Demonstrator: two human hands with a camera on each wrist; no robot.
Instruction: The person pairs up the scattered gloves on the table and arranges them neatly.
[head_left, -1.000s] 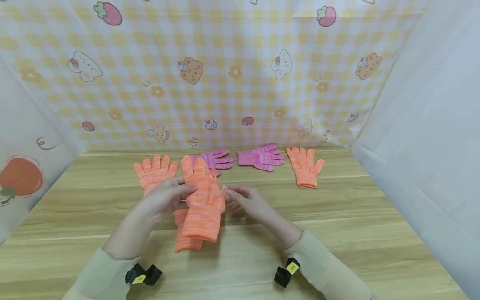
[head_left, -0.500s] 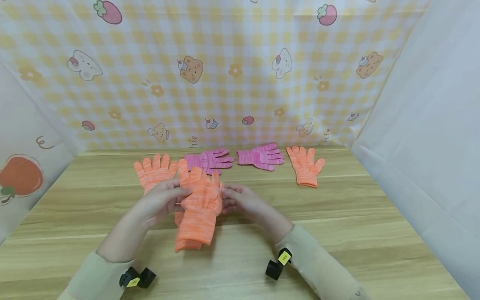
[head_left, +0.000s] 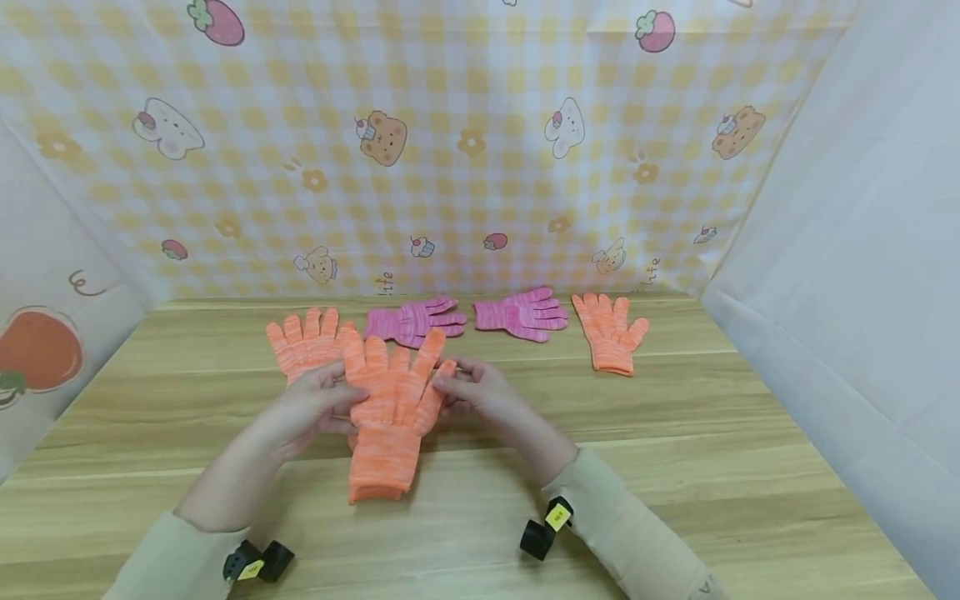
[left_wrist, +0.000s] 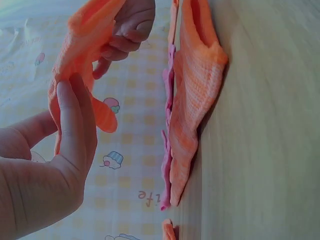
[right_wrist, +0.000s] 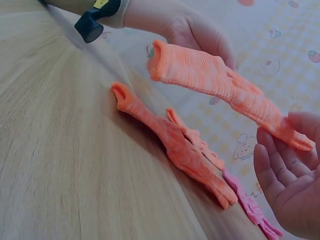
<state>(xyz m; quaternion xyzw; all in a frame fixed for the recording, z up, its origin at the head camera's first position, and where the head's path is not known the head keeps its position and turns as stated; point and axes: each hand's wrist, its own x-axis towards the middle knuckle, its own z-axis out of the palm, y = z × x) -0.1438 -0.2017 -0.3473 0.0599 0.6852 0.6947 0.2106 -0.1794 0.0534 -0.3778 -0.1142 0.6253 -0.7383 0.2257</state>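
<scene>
An orange knitted glove (head_left: 390,408) is held up off the table between my two hands, fingers away from me and cuff towards me. My left hand (head_left: 303,412) grips its left edge between thumb and fingers. On the other side my right hand (head_left: 487,398) pinches the glove's thumb. A second orange glove (left_wrist: 192,85) lies flat on the table just below; the right wrist view shows a gap between this lower glove (right_wrist: 172,137) and the held glove (right_wrist: 200,70). From the head view the lower one is almost wholly covered.
Behind my left hand lies another orange glove (head_left: 303,346). Two pink gloves (head_left: 420,321) lie along the back of the wooden table (head_left: 675,483), with a further orange glove (head_left: 611,333) at the right. A yellow-checked cloth (head_left: 465,183) hangs behind.
The held glove has moved left and slightly down, now over the lower one. Its fingers have spread, with the thumb pulled out to the right. Both hands have shifted left with it.
</scene>
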